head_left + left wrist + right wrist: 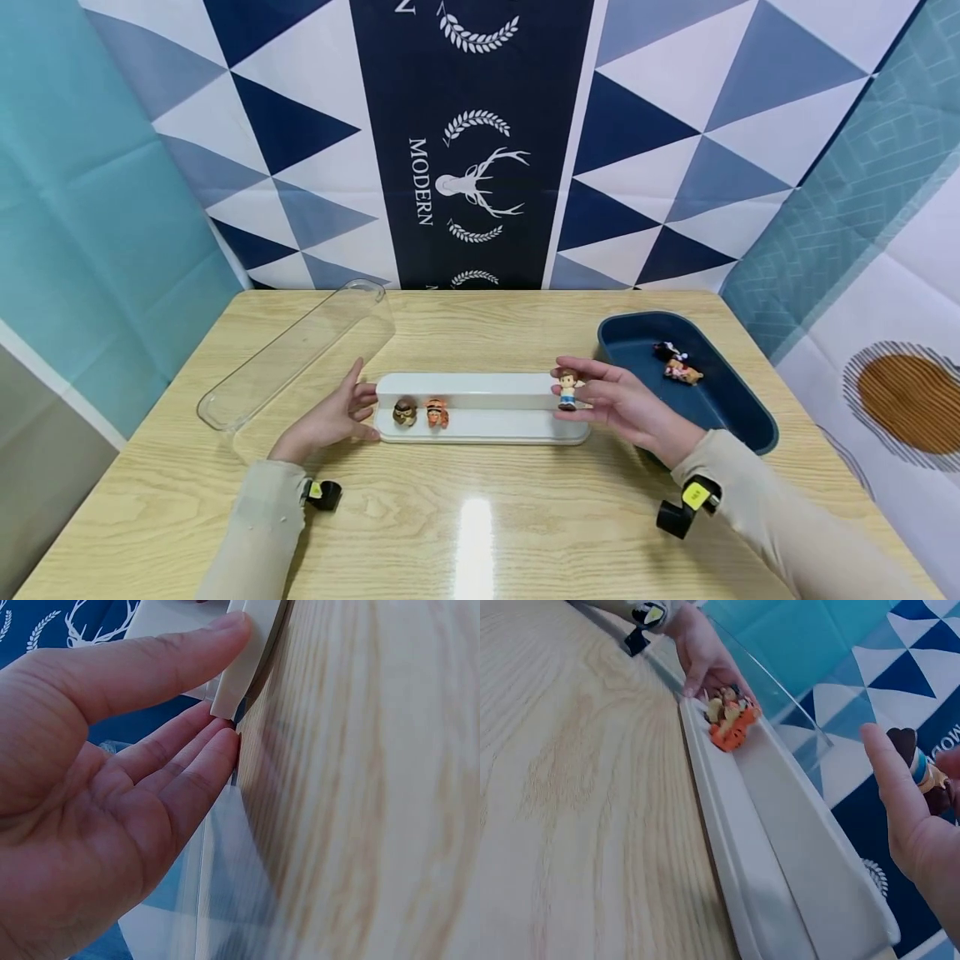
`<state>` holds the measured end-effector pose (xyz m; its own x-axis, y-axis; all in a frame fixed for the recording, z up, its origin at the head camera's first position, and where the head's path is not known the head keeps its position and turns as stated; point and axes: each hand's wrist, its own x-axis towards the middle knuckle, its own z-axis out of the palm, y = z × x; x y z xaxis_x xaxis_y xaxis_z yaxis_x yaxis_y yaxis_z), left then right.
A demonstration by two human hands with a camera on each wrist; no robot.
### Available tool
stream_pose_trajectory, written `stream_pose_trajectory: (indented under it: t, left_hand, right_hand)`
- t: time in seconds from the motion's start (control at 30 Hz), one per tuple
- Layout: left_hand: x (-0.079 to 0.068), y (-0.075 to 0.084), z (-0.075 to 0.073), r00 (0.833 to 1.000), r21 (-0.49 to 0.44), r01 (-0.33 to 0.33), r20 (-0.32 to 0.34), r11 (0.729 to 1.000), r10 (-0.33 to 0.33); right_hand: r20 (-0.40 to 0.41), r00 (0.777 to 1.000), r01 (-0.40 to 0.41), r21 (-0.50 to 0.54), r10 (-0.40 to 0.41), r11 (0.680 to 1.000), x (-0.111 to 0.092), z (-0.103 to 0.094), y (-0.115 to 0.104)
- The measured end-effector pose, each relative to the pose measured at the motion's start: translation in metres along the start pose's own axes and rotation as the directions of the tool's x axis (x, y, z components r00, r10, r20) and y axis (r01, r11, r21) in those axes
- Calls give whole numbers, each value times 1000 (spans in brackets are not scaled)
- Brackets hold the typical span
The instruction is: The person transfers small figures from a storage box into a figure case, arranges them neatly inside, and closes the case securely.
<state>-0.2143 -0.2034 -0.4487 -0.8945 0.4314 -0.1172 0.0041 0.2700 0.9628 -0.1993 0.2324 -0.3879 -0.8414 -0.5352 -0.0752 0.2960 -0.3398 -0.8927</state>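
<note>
A white two-step display stand (480, 425) lies lengthwise on the table. On its lower step, toward the left, an owl figurine (405, 411) is beside an orange tiger figurine (437, 413). My left hand (337, 421) is at the stand's left end; in the left wrist view its thumb (165, 664) rests on the edge and the fairly straight fingers touch the end. Over the stand's right end, my right hand (626, 408) pinches a brown-haired boy figurine (567, 390) between thumb and fingers. That boy figurine also appears upside down in the right wrist view.
A dark blue tray (735, 400) on the right holds a black-and-white figurine (665, 351) and a brown-and-red one (683, 371). At left lies a clear plastic cover (300, 350), partly behind my left hand. Patterned fabric (468, 167) hangs behind the table.
</note>
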Motion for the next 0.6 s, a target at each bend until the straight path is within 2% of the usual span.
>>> stream_pose_trajectory:
  t: [0.27, 0.47, 0.6]
  left_hand:
    - [0, -1, 2, 1000, 3, 6, 3, 1000, -7]
    - [0, 0, 1, 1000, -7, 19, -9, 1000, -19]
    - [0, 0, 0, 1000, 1, 13, -7, 1000, -13]
  right_hand:
    - [19, 998, 65, -151, -63, 986, 13, 6, 23]
    - [69, 992, 116, -149, -107, 982, 22, 14, 34]
    - [87, 991, 118, -192, -103, 974, 28, 21, 40]
